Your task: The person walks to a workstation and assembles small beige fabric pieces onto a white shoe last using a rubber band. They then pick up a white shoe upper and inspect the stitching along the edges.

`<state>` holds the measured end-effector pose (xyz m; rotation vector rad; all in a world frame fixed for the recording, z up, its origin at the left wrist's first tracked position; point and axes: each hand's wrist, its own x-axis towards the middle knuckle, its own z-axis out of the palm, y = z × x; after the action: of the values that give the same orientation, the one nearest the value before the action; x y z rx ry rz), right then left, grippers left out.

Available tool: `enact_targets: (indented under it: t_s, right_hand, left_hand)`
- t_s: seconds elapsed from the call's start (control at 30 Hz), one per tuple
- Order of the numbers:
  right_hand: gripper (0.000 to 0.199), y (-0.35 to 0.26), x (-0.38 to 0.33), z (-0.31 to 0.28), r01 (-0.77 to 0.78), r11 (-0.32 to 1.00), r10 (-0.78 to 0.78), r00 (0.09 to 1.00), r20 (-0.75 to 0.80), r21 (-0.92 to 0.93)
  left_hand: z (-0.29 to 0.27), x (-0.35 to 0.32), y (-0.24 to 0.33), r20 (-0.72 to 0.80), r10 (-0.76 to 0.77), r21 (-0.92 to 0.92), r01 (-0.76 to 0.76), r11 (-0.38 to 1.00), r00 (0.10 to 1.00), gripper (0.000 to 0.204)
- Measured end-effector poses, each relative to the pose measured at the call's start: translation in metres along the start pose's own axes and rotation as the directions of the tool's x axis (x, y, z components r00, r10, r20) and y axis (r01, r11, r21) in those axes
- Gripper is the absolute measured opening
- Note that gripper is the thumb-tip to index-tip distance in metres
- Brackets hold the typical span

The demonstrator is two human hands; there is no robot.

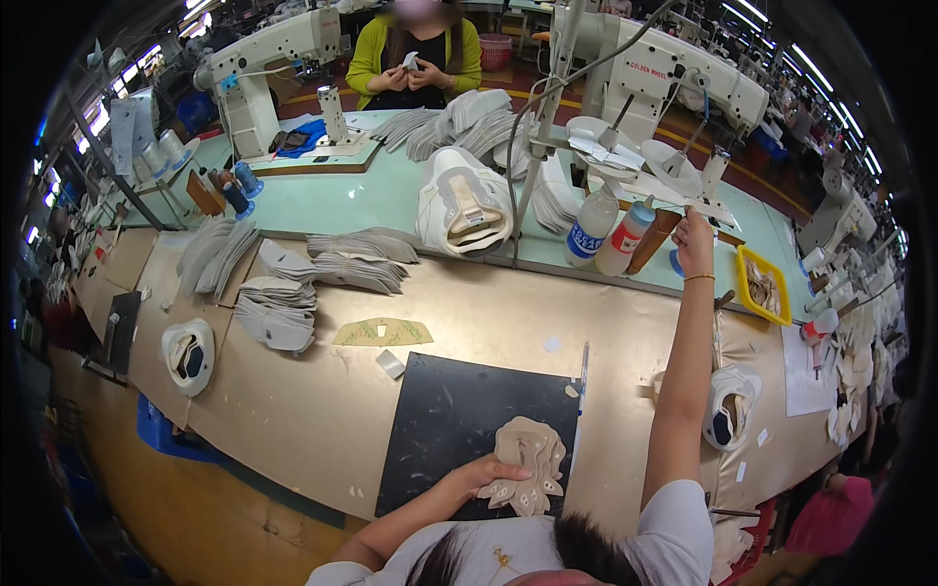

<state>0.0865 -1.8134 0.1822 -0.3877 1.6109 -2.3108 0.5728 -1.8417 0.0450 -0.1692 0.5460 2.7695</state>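
Note:
My left hand (479, 475) is closed around a fanned stack of beige shoe-upper pieces (530, 451), some with small punched holes. The thumb lies across their top, over a black cutting mat (445, 410). My right arm is stretched far forward, and my right hand (696, 244) is at the far right part of the table, by the green bench. Its fingers are curled, and whatever they may hold is too small to make out. Beside it stand a brown holder (653, 242), a bottle with a red label (625, 239) and a clear bottle with a blue label (591, 227).
Stacks of grey pieces (360, 259) and a patterned template (383, 333) lie left of the mat. Shoe uppers (467, 202) stand about. A yellow basket (763, 285) sits right of my hand. Across the bench a person (412, 59) handles a small white piece between sewing machines (278, 78).

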Motion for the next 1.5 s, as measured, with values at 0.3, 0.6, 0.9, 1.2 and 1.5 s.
enact_targets:
  t_s: [0.3,0.6,0.9,1.2,1.5]
  right_hand:
    - [0.026,-0.003,-0.107,-0.004,0.190,0.909,-0.128,0.974,0.186,-0.371]
    - [0.017,0.090,-0.227,-0.066,0.450,0.229,-0.217,0.888,0.406,-0.863]
    - [0.013,0.100,-0.257,-0.086,-0.029,0.854,0.099,0.989,0.108,-0.520]
    - [0.018,0.088,-0.268,-0.086,-0.181,0.952,0.200,0.978,0.055,-0.246]
    - [0.037,0.044,-0.311,-0.045,-0.333,0.941,0.336,0.903,0.269,-0.060]
  left_hand:
    - [-0.002,-0.001,-0.003,0.021,0.012,0.001,-0.012,1.000,1.000,0.070]
    - [-0.001,-0.007,-0.008,0.023,0.036,0.047,-0.037,0.998,0.999,0.068]
    - [0.020,-0.025,-0.015,0.041,0.102,0.026,-0.103,0.994,0.994,0.068]
    - [0.032,-0.043,-0.025,0.022,0.148,0.030,-0.148,0.988,0.989,0.070]
    - [0.037,-0.054,-0.024,-0.051,0.231,0.018,-0.230,0.973,0.972,0.068]
